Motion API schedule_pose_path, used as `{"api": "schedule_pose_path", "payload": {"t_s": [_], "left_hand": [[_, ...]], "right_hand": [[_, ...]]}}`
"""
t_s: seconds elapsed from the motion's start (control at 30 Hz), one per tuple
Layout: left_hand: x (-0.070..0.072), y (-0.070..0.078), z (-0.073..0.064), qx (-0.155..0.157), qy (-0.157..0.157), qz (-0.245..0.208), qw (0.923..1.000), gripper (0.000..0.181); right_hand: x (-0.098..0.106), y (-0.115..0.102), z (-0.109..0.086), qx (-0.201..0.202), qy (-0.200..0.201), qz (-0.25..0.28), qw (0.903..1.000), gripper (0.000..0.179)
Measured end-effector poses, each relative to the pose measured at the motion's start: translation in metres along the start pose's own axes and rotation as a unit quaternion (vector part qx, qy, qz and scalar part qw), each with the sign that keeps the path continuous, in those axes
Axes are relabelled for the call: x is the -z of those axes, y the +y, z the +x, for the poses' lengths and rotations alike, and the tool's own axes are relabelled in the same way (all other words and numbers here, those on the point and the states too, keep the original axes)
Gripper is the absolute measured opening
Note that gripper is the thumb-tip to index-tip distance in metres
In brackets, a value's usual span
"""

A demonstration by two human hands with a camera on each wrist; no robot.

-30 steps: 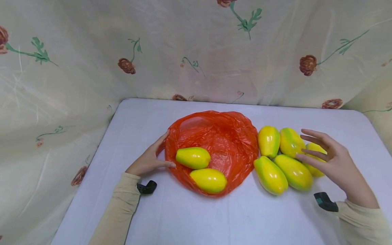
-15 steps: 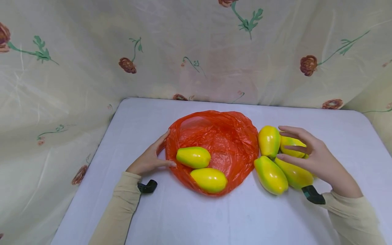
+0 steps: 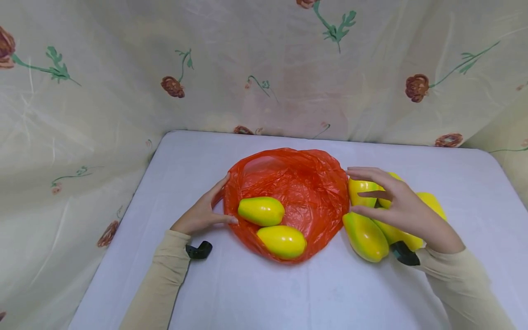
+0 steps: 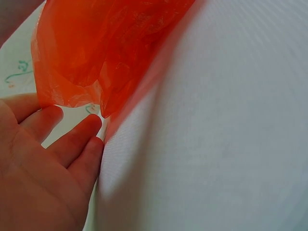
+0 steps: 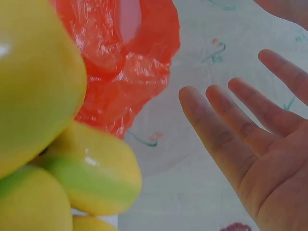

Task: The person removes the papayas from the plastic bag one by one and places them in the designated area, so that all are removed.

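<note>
A red plastic bag point(image 3: 301, 183) lies spread with its mouth up, and two yellow-green papayas point(image 3: 261, 211) are inside it at the left and front. My left hand point(image 3: 201, 214) rests at the bag's left rim, thumb and fingers apart; in the left wrist view its fingertips touch the thin red film point(image 4: 72, 57). Over a group of several papayas point(image 3: 365, 238) on the right hovers my right hand point(image 3: 398, 201), partly covering them in the head view. Its fingers point(image 5: 207, 125) are extended with nothing between them, as the right wrist view shows.
The fruit and bag stand on a table with a white cover point(image 3: 264, 293). Behind and to the left hangs a flower-patterned curtain point(image 3: 288, 73). The right-hand papayas lie close against the bag's right side.
My right hand has moved left across the papaya group, toward the bag's right rim. My left hand, the bag and the papayas stay in place.
</note>
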State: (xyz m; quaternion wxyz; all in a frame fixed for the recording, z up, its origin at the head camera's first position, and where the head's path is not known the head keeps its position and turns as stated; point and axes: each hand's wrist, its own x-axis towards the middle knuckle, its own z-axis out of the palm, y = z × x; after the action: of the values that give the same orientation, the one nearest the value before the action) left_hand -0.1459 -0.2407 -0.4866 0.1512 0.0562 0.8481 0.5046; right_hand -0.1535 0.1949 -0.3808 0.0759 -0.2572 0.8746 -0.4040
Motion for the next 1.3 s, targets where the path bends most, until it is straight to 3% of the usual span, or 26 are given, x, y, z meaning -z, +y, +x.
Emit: {"api": "schedule_pose_path", "payload": {"t_s": [0.4,0.57,0.8,1.3], "left_hand": [[0.003,0.033,-0.016,0.007,-0.008,-0.016,0.9998,0.106],[0.002,0.032,-0.016,0.012,-0.003,-0.015,0.9998,0.106],[0.002,0.03,-0.014,0.01,-0.005,-0.014,0.9998,0.107],[0.003,0.03,-0.015,0.01,-0.011,-0.016,0.9998,0.107]], "right_hand": [[-0.013,-0.013,0.02,0.021,-0.061,-0.008,0.9979,0.07],[-0.018,-0.017,0.027,0.047,-0.077,-0.019,0.9958,0.068],[-0.027,-0.025,0.035,0.033,-0.106,-0.02,0.9936,0.064],[-0.045,-0.04,0.06,0.075,-0.158,-0.005,0.9846,0.059]]}}
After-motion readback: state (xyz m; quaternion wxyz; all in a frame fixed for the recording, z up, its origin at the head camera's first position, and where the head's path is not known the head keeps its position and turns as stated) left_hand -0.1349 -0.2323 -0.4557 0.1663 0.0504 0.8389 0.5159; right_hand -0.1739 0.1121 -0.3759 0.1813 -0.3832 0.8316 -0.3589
